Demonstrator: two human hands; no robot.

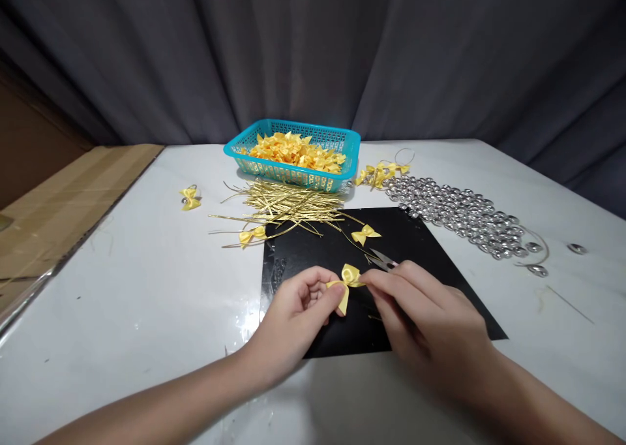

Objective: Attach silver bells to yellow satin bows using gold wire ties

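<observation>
A yellow satin ribbon bow (350, 276) is pinched between the thumb and fingers of my left hand (308, 305), above a black mat (327, 337). The fingertips of my right hand (430, 308) are closed at the bow's right side, where a thin gold strand seems to run from its knot. Pointed metal blades of small scissors (383, 260) stick out beyond my right hand; their handles are hidden behind it. Two more yellow bows lie close by, one bow (366, 235) on the mat and another bow (252, 236) at its left edge.
Gold twist ties (288, 201) are piled behind the mat, before a turquoise basket (353, 151) of yellow bows. Silver oval beads (454, 210) spread at right, beside bunched bows (379, 174). A beaded bow (190, 198) lies left, near cardboard (73, 197).
</observation>
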